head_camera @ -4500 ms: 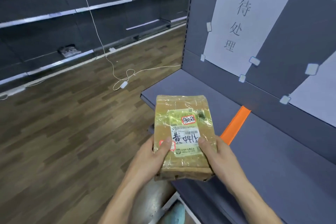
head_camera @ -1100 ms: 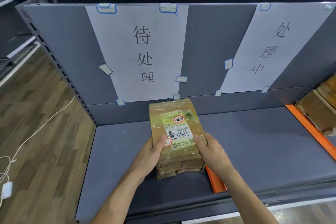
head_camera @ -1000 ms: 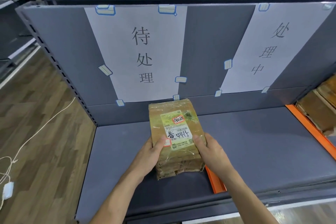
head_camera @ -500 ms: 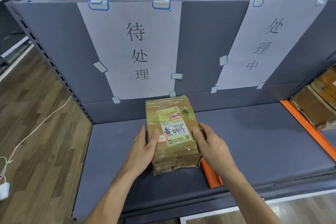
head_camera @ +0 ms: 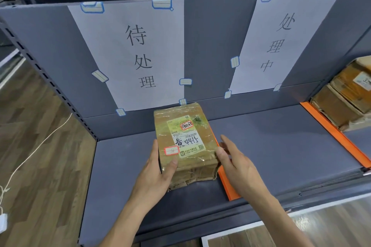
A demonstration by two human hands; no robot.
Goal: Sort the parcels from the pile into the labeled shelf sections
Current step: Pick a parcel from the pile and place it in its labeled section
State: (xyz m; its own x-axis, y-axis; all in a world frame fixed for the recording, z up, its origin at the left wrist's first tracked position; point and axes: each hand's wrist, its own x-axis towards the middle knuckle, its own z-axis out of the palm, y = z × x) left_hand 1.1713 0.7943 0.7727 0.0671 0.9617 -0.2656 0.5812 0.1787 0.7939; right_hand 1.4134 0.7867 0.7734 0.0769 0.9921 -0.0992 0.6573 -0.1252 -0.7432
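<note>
Finds parcel (head_camera: 185, 144) flat on shelf (head_camera: 271, 146), long axis near-to-far, label up, far end just below left sign (head_camera: 140, 56). Overlaps orange divider (head_camera: 226, 186) along right edge; leaves bare shelf left and right. Grips near-left corner with left hand (head_camera: 156, 176), thumb on top. Has freed right hand (head_camera: 239, 166) since earlier: fingers straight, beside right edge.
</note>
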